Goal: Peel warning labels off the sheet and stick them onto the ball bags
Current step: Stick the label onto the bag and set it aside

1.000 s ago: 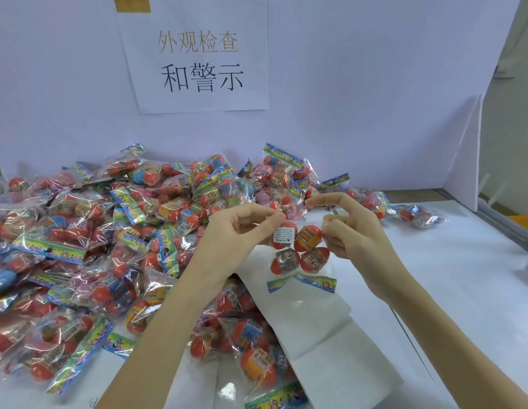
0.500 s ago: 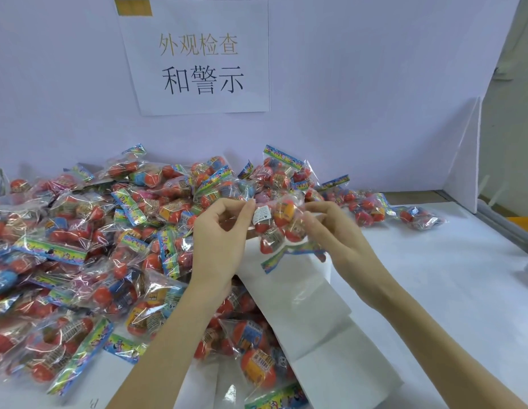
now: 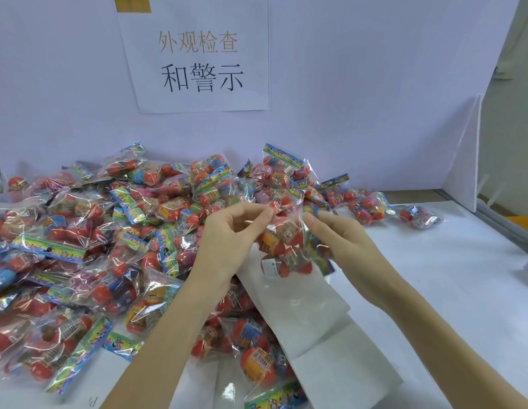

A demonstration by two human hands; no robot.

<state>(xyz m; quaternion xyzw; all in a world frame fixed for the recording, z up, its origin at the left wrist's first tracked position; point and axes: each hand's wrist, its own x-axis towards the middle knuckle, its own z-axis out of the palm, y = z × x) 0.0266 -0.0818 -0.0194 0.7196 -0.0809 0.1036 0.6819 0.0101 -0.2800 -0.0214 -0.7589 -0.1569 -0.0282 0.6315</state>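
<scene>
Bench (image 3: 434, 290): covered at its left by a heap of ball bags (image 3: 88, 246).
Label sheet (image 3: 310, 308): laid below the hands.
Held bag (image 3: 286, 246): raised between the hands, long axis near upright, header strip at lower right, warning label (image 3: 270, 268) at its lower left.
Left hand (image 3: 227, 240): top edge pinched.
Right hand (image 3: 342, 243): right side gripped.

We see bright, even overhead light, soft shadows, and glare glinting off the heaped bags (image 3: 80, 246) at nine o'clock; the held bag (image 3: 286, 246) blurs slightly, and edges bow at three o'clock.
</scene>
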